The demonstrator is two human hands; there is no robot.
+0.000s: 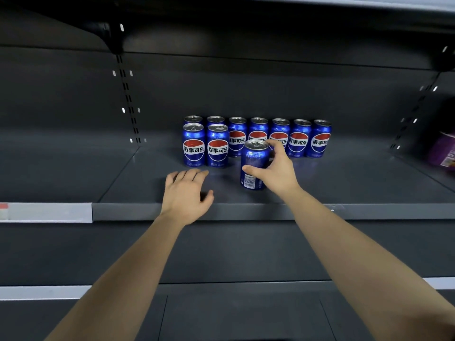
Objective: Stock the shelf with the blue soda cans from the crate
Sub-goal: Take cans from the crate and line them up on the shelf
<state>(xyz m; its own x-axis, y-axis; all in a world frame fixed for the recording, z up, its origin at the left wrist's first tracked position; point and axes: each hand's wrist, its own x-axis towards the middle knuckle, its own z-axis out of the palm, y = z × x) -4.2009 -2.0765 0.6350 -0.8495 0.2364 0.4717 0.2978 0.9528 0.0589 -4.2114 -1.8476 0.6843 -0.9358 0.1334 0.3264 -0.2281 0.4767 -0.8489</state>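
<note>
**A:** What has the right hand got?

**B:** The right hand is wrapped round a blue Pepsi can, with the thumb across the near face and the fingers curled round the far side. The can is upright, its long axis vertical and the pull-tab end on top. Its barcode faces the person, not the logo. Its base is level with the shelf deck; I cannot tell whether it rests there or hangs just above.

**A:** What crowds it?

**B:** Just behind the grip, a back row of seven Pepsi cans stands against the rear panel, all upright with logos forward. The curled fingers overlap the middle ones in this view. Left of the grip and a little farther in, a front pair of cans stands before that row's two left-hand cans. The held can is near that pair, with a gap showing between them.

**A:** And the other hand?

**B:** The left hand lies left of the grip, nearer the front lip. It is palm down, fingers stretched and grasping nothing, fingertips short of the front pair.

**A:** Room to move?

**B:** Right of the grip, open deck runs in front of the back row toward a purple package at the far end. Overhead, the upper shelf sits well above the can tops. Farther left, past a slotted upright, the neighbouring bay carries a pale price strip on its lip.
</note>
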